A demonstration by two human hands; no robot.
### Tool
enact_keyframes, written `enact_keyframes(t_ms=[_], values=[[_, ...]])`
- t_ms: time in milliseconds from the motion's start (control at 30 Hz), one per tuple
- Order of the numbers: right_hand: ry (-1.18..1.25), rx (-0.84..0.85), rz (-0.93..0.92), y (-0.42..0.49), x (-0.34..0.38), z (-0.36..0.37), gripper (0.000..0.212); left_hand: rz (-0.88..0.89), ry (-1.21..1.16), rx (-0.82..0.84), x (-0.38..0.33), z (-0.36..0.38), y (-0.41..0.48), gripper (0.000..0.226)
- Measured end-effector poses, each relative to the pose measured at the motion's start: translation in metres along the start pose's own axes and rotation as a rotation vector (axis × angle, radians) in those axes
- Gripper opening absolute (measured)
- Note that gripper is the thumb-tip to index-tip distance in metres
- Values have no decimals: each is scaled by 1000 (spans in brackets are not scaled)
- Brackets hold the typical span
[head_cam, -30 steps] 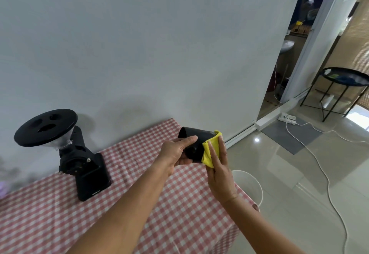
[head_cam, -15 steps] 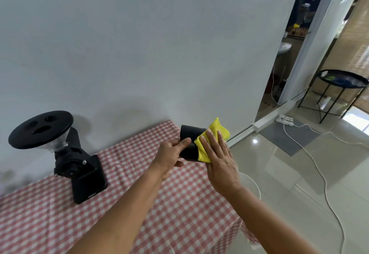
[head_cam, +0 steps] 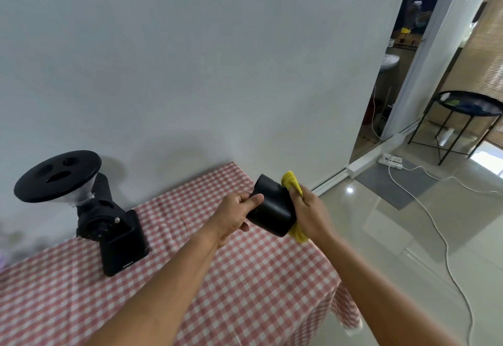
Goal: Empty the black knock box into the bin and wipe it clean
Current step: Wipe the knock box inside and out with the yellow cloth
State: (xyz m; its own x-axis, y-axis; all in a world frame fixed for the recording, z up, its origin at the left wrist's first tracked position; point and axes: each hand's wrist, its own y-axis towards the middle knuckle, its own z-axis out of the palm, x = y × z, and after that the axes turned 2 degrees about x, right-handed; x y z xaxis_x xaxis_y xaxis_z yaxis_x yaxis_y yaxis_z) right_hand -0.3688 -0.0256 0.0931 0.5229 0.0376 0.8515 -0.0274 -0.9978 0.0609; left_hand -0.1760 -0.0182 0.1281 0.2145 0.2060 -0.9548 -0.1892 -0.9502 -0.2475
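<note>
Scene: a person's two bare arms reach forward over a bench (head_cam: 245, 291) covered in a red-and-white checked cloth, set against a plain white wall.
Knock box: the black knock box (head_cam: 272, 209) is held in the air on its side, above the bench's far right corner, roughly at the centre of view.
Left hand: the left hand (head_cam: 234, 216) grips the box at its 9 o'clock side, fingers curled round it, thumb lying along the wall.
Right hand: the right hand (head_cam: 310, 212) is at the box's 3 o'clock side, fingers closed on a yellow cloth (head_cam: 292, 182) and pressing it against the box.
Cloth: bunched; one end pokes out at 12 o'clock of the right hand, another at 6 o'clock.
Bin: not visible from this angle.
Other items: a black coffee grinder (head_cam: 109, 223) stands at 9 o'clock, well apart from the hands.
Step in hand: seemingly wiping the box; whether inside or outside is hidden.
Doing it well: likely steady the box with the left hand, turn it gradually, and press a clean fold of cloth round the whole wall and base.
Risk: the smooth box could slip if the left grip loosens.
</note>
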Motion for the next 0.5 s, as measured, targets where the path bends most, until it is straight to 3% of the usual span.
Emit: enact_keyframes(t_ms=[67, 200, 267, 367, 500], values=[[-41, -3, -16, -4, 5, 1, 36, -38, -58, -9, 1, 0, 0, 23], [-308, 68, -340, -21, 2, 10, 46, -68, -78, -36, 4, 1, 1, 25], [-272, 79, -313, -17, 3, 9, 45, -58, -98, -12, 6, 3, -1, 22], [-1, 40, -74, -5, 6, 1, 37, -32, -94, 23, 6, 5, -4, 20], [-132, 87, -302, -19, 7, 7, 43, -15, -126, 6, 6, 2, -2, 21]])
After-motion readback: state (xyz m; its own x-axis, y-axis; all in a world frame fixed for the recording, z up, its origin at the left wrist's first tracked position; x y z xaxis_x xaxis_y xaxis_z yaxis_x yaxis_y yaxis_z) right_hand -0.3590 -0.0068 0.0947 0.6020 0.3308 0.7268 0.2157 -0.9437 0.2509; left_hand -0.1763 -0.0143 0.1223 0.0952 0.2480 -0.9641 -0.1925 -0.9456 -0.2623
